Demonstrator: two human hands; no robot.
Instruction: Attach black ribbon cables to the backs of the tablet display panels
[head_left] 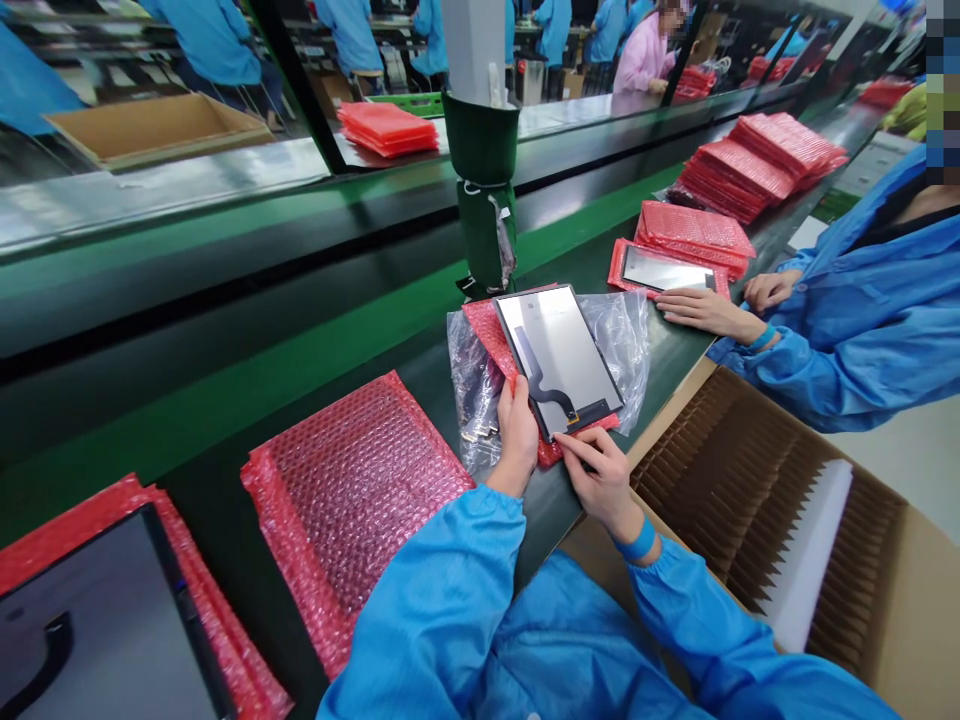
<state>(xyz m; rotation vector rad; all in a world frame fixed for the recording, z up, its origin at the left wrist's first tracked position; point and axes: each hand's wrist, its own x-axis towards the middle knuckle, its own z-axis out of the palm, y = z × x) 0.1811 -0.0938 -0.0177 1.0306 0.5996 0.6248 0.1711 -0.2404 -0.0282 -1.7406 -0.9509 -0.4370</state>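
A flat display panel with a black flex cable lies face down on a red bubble bag and a clear plastic bag on the dark green bench. My left hand grips the panel's near left edge. My right hand pinches the near right corner, by the cable's end. Both sleeves are blue, and a blue wrist strap is on my right wrist.
A stack of red bubble bags lies to the left, another panel at the bottom left. A slotted cardboard box stands to the right. A co-worker's hands rest by a panel. A green-wrapped post stands behind.
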